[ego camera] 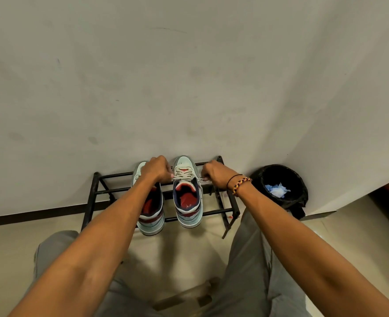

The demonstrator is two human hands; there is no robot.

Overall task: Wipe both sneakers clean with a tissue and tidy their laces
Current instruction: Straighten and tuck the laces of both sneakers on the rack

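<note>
Two pale mint sneakers with red and navy linings stand side by side on a black metal shoe rack (101,192), toes toward the wall. My left forearm covers much of the left sneaker (153,216). The right sneaker (187,202) shows its off-white laces (184,173). My left hand (156,169) pinches one lace end at the sneaker's left side. My right hand (214,173) pinches the other lace end at its right side. The lace runs taut across the tongue between both hands. No tissue is in either hand.
A black lined bin (280,186) holding crumpled pale blue tissue (277,189) stands right of the rack in the corner. A grey wall rises directly behind the rack. My knees in grey trousers frame beige floor tiles below.
</note>
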